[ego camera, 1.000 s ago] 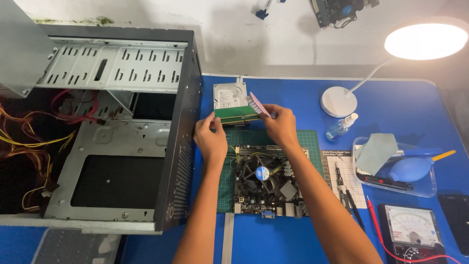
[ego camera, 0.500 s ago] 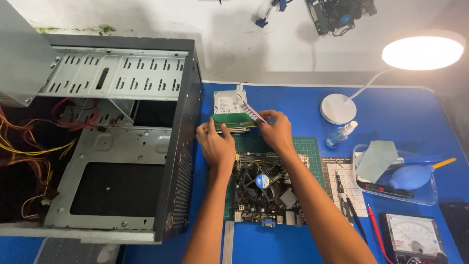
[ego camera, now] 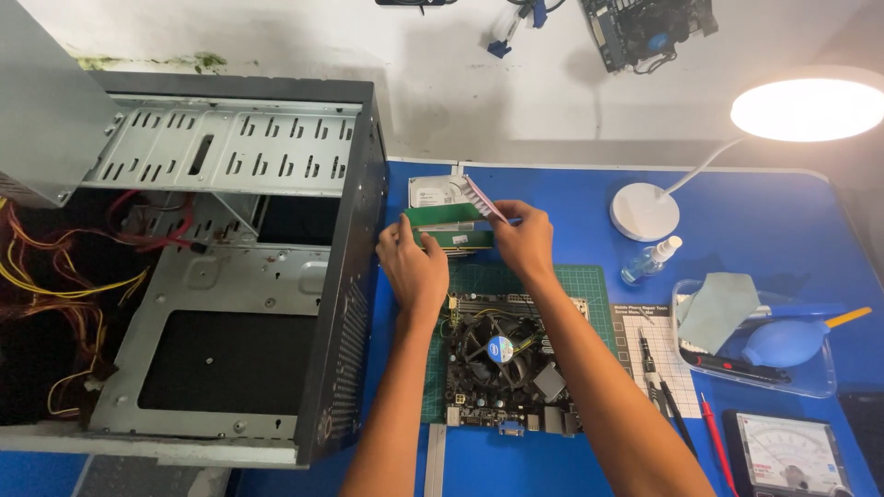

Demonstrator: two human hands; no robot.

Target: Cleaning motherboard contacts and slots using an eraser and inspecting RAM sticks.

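Both my hands hold green memory sticks (ego camera: 451, 227) just beyond the far edge of a motherboard (ego camera: 508, 364) with a round fan, which lies on a green cutting mat (ego camera: 589, 285). My left hand (ego camera: 412, 264) grips the sticks' left end. My right hand (ego camera: 522, 241) grips their right end and also pinches a small pink-white brush (ego camera: 481, 195) that points up and left. Right behind the sticks a silver hard drive (ego camera: 435, 190) lies flat on the blue table.
An open black computer case (ego camera: 239, 276) with coloured wires lies at left. At right are a white desk lamp (ego camera: 645, 212), a small spray bottle (ego camera: 650, 260), a clear tray (ego camera: 824, 387) with a blue blower and cloth, screwdrivers (ego camera: 661, 382) and a multimeter (ego camera: 787, 456).
My view has shifted a little. Both hands have stayed on the memory sticks above the motherboard, drawing slightly closer together over them.
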